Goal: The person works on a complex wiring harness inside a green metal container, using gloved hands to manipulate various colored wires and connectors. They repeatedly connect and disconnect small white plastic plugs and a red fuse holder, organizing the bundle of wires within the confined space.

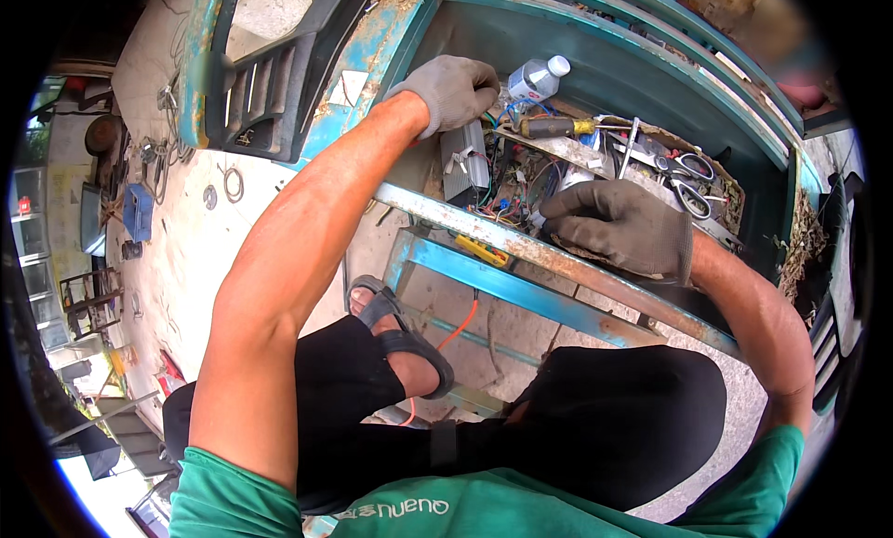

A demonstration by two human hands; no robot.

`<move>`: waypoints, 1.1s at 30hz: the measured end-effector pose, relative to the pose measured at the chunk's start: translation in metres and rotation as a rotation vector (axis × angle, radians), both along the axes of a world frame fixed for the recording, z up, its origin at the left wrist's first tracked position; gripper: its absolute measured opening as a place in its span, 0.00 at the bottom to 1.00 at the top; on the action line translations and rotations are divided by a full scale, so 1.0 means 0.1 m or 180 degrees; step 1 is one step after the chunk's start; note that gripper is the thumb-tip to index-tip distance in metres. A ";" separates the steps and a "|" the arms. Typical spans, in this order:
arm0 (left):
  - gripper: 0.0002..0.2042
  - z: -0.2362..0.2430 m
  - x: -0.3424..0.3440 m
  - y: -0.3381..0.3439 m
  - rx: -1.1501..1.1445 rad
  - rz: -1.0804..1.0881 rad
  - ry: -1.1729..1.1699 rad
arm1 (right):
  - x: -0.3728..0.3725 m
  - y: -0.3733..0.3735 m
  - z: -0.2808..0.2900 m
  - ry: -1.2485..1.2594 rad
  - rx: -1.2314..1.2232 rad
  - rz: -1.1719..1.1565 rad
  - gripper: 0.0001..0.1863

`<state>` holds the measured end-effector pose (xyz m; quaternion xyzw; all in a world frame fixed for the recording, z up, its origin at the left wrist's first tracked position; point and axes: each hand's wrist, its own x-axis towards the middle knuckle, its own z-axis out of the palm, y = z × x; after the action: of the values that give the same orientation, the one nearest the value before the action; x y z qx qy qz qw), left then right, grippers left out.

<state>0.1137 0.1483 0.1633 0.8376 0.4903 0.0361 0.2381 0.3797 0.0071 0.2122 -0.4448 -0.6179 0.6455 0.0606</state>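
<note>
Both hands wear grey-brown work gloves and are over a teal metal compartment [474, 31] full of loose wires and tools. My left hand [453, 93] is at the far left of the clutter, fingers curled down. It is just above a silver finned metal box [465, 161] and beside a clear plastic bottle [538, 79]. My right hand [621, 226] reaches in over the near rail, its fingers bent together by the tangle of thin coloured wires [507, 203]. Whatever either hand grips is hidden by the gloves. A screwdriver [555, 127] with a dark and yellow handle lies between the hands.
Scissors [690, 185] and other tools lie in a tray at the right. A rusty rail [558, 264] crosses the compartment's near side. Below it are a yellow tool [481, 251] and an orange cable [460, 324]. A blue crate [138, 212] and coiled cable [231, 184] are on the floor.
</note>
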 end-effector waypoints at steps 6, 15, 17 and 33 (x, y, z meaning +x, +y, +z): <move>0.15 0.41 -0.09 -0.35 -0.1009 0.0668 -0.1054 | 0.13 -0.21 -0.28 0.0493 -0.0223 0.0000 0.25; 0.17 0.77 0.05 -1.29 0.0028 0.1115 0.0021 | 0.04 -0.24 -0.30 0.0581 -0.0325 -0.0163 0.22; 0.19 0.81 0.11 -1.33 -0.0065 0.1267 0.0275 | 0.05 -0.26 -0.32 0.0734 -0.0305 -0.0170 0.20; 0.22 0.87 0.18 -1.28 -0.0223 0.1371 0.0522 | 0.19 -0.24 -0.52 0.0919 0.0128 -0.0056 0.20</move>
<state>0.1315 0.0208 0.2502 0.7049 0.6765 0.0008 0.2132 0.3989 -0.0169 0.1606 -0.3514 -0.6116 0.6897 0.1635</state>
